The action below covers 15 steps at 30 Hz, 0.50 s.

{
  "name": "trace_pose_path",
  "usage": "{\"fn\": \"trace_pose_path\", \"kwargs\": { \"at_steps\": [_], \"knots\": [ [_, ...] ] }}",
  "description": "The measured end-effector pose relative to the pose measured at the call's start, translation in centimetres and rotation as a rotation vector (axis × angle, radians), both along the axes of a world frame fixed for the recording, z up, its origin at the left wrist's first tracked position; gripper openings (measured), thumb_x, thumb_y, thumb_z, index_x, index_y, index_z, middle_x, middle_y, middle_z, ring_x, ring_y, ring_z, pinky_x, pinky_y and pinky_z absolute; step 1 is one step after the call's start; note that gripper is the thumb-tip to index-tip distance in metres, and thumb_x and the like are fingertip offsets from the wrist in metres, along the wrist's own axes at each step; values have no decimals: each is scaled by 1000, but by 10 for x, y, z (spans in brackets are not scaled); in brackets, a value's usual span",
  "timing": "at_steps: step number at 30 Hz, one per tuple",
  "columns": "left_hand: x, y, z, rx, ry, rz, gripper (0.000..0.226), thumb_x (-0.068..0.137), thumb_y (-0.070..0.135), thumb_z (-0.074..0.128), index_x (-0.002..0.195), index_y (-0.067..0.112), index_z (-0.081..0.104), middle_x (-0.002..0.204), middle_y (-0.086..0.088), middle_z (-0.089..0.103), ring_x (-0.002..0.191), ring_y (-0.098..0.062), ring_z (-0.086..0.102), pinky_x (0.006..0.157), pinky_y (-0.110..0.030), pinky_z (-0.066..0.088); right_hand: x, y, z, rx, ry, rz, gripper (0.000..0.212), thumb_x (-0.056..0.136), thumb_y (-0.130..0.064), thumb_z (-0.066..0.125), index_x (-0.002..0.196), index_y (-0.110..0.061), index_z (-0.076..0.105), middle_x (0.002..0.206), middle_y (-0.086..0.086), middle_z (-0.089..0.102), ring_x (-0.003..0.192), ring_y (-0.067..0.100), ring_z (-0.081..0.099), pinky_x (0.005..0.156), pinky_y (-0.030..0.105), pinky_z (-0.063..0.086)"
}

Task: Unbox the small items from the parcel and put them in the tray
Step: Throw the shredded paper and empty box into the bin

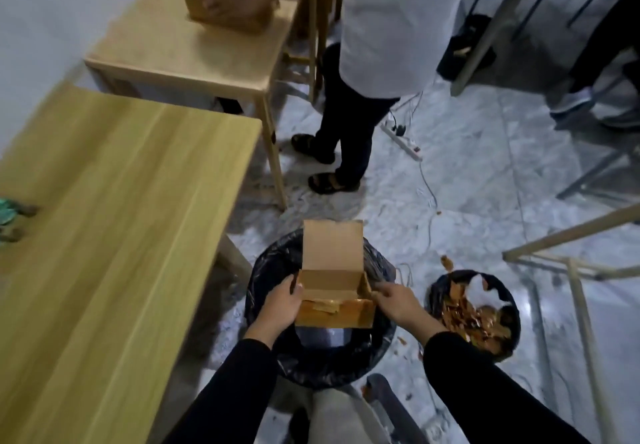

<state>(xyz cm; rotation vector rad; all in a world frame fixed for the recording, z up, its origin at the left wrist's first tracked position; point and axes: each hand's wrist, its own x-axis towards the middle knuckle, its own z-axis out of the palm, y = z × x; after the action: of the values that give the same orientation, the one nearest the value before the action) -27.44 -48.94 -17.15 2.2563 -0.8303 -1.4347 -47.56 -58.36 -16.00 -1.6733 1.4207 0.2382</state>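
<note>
A brown cardboard parcel box (334, 282) with its lid flap standing open hangs over a black-lined bin (277, 346). My left hand (282, 301) grips the box's left side. On the right side, my right hand (394, 301) pinches the edge. Inside the box I see only bare cardboard and a strip of brown tape near the front. No tray is in view. At the left edge of the near table lie blurred greenish items (10, 216).
A second bin (474, 312) holding brown tape scraps and white paper stands to the right. The near wooden table (121, 235) is on my left. Another person (381, 45) stands at a far table (194, 52) with a hand on another box (221, 3). A power strip (403, 140) and cables lie on the floor.
</note>
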Motion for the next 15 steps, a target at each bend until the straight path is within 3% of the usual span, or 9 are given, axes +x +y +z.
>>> {"fn": "trace_pose_path", "kwargs": {
  "at_steps": [1, 3, 5, 7, 9, 11, 13, 15],
  "knots": [
    [-2, 1, -8, 31, -2, -16, 49, 101, 32, 32, 146, 12, 25, 149, -9, 36, 132, -27, 39, 96, -28, 34, -2, 3, -9, 19, 32, 26, 24, 93, -23, 48, 70, -26, 56, 72, -2, 58, 87, 22, 55, 59, 24, 37],
    [-4, 3, -17, 72, -19, -56, 49, 101, 31, 33, 144, 8, 28, 148, -12, 36, 132, -28, 39, 94, -28, 34, -4, 6, -19, 52, 63, 61, 31, 93, -24, 47, 65, -33, 42, 68, -11, 46, 89, 17, 48, 57, 25, 31],
    [-5, 3, -20, 83, -33, -99, 47, 101, 30, 34, 141, 5, 32, 145, -15, 38, 130, -30, 40, 91, -28, 33, -3, 4, -21, 61, 77, 72, 14, 93, -24, 49, 86, -18, 60, 89, 5, 62, 101, 23, 56, 69, 26, 37],
    [-4, 1, -17, 81, -44, -123, 48, 100, 30, 36, 141, 5, 32, 145, -16, 39, 130, -30, 41, 93, -28, 34, 3, 0, -18, 40, 68, 88, 16, 91, -22, 52, 88, -8, 59, 90, 17, 61, 99, 27, 59, 69, 24, 31],
    [1, -3, -8, 67, -48, -117, 49, 100, 31, 36, 142, 5, 31, 146, -15, 37, 131, -30, 40, 97, -30, 34, 13, -5, -5, 11, 44, 95, 17, 90, -22, 54, 73, -21, 49, 77, 7, 51, 87, 18, 51, 70, 21, 27],
    [9, -5, 6, 36, -35, -100, 51, 100, 33, 35, 144, 7, 28, 150, -13, 33, 135, -28, 36, 103, -32, 33, 28, -9, 11, -31, -5, 100, 19, 90, -22, 54, 75, -26, 43, 85, 0, 43, 88, 11, 41, 74, 21, 28],
    [18, -7, 21, -7, -57, -89, 51, 100, 33, 36, 144, 7, 29, 150, -11, 34, 136, -28, 35, 107, -34, 32, 43, -11, 27, -69, -29, 115, 6, 90, -21, 54, 85, -19, 52, 90, 2, 48, 88, 11, 44, 74, 22, 31],
    [29, -4, 40, -67, -116, -80, 47, 100, 30, 38, 138, 4, 36, 144, -13, 41, 131, -28, 40, 105, -34, 35, 60, -9, 43, -105, -47, 132, 14, 89, -21, 54, 84, -9, 53, 86, 8, 55, 84, 20, 53, 69, 27, 34]
  ]
}}
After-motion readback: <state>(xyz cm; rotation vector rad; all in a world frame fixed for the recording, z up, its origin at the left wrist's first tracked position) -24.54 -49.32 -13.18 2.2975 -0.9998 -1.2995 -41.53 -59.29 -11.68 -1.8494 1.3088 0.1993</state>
